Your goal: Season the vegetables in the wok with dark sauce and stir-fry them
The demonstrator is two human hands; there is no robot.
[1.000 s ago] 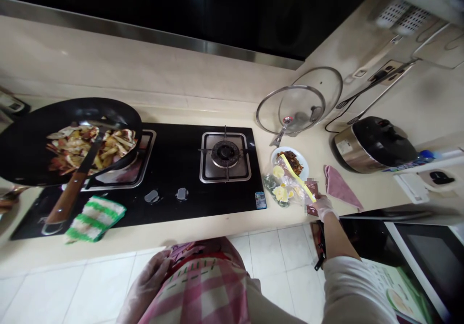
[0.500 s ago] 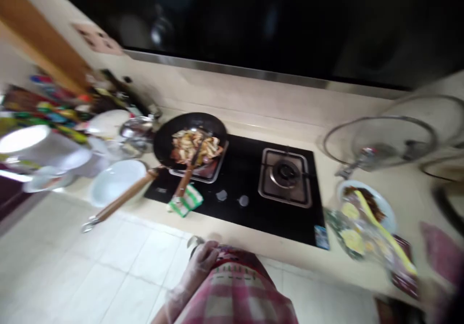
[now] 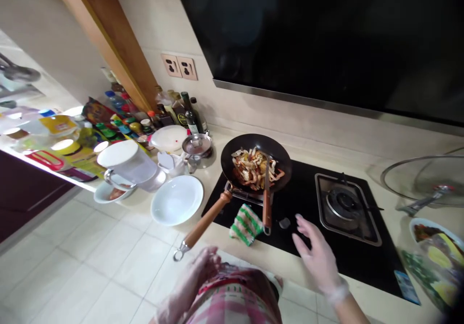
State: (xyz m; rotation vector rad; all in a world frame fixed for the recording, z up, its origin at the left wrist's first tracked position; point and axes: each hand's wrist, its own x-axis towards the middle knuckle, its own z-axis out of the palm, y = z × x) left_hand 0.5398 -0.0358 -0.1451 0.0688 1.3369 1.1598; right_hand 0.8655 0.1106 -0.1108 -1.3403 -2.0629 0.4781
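Right hand: the gloved right hand (image 3: 319,256) is in the air above the front of the black hob (image 3: 302,193), fingers apart and grasping nothing, near the grey knob (image 3: 284,223).
Left hand: the gloved left hand (image 3: 201,271) is by the person's apron (image 3: 232,302), below the wok's handle, fingers bent — whether anything is in its grip, one cannot tell.
Wok: the dark wok (image 3: 273,145) sits over the hob's left burner, its wooden handle (image 3: 208,218) reaching past the counter's front edge.
Food: browned, pale-edged pieces (image 3: 250,167) lie heaped in the wok.
Spatula: the spatula (image 3: 267,205) rests with its blade end among them, wooden handle toward the person.
Cloth: a green-and-white striped cloth (image 3: 246,225) lies between the two handles.
Left side: a pale bowl (image 3: 177,200) — just beside it, a lidded pitcher (image 3: 126,162).
Right side: a glass lid (image 3: 409,174) stands behind a plate of dark food (image 3: 413,227), beside a printed bag (image 3: 435,266).
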